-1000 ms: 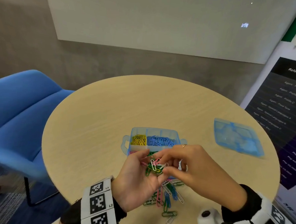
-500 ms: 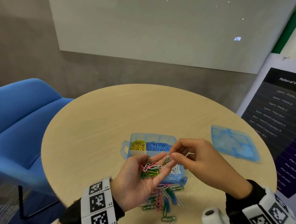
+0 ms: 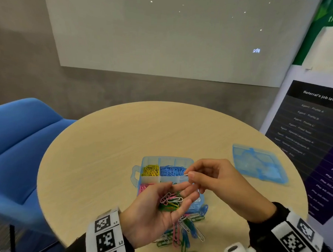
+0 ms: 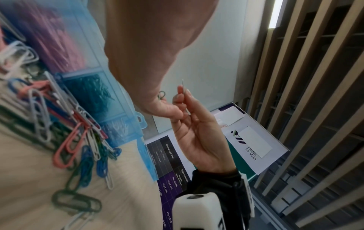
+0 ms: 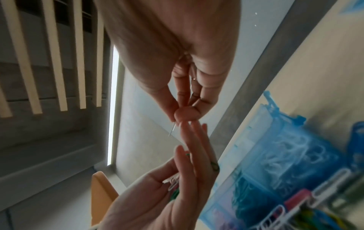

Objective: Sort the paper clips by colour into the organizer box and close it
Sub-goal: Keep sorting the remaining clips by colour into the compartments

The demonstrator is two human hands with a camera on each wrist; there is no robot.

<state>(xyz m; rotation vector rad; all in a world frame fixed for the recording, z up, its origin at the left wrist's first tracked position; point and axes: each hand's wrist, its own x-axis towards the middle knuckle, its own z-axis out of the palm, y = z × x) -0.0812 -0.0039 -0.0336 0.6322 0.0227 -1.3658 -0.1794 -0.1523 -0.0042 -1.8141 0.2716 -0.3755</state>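
The clear blue organizer box (image 3: 148,161) stands open mid-table, with yellow clips (image 3: 150,170), blue clips (image 3: 172,170) and pink clips (image 3: 143,187) in separate compartments. My left hand (image 3: 177,192) is palm up over the box's near side. It cups a bunch of green, pink and white paper clips (image 3: 171,202), with the thumb beside them. My right hand (image 3: 189,174) pinches one white clip (image 4: 185,99) between thumb and forefinger, just above the left fingertips (image 5: 185,129) and over the box. A loose pile of mixed clips (image 3: 185,232) lies on the table (image 3: 102,151) under my hands.
The box's blue lid (image 3: 258,165) lies flat at the table's right side. A blue chair (image 3: 16,147) stands to the left, and a standing poster board (image 3: 315,133) to the right. A whiteboard covers the wall behind.
My right hand has drawn a white clip out of the bunch in my left palm and lifted it clear, a little farther over the box. The head view has tilted upward.
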